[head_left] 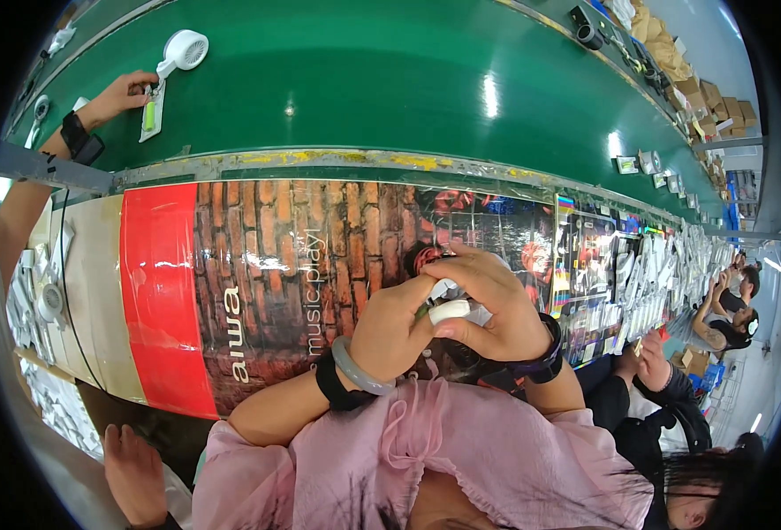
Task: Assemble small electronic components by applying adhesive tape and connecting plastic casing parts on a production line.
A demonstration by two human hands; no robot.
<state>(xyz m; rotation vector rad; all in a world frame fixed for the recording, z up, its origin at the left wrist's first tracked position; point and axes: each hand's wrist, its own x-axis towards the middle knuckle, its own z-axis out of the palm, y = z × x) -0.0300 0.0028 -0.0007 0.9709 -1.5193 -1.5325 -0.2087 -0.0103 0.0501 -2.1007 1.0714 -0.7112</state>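
Close in front of my chest, my two hands meet around a small white plastic part (449, 311) with a rounded edge. My left hand (397, 325) grips it from the left side, and a bit of green shows beside its fingers. From the right, my right hand (499, 305) is closed over the same part, its thumb along the lower edge and its fingers over the top. Most of the part is hidden by my fingers, so its full shape cannot be made out.
Beneath my hands lies a printed brick-pattern mat (311, 256). A metal rail (320, 159) separates it from a green conveyor belt (337, 79). At far left, a co-worker's hand (118, 99) touches a white handheld fan (181, 55). White parts (651, 287) crowd the bench at right.
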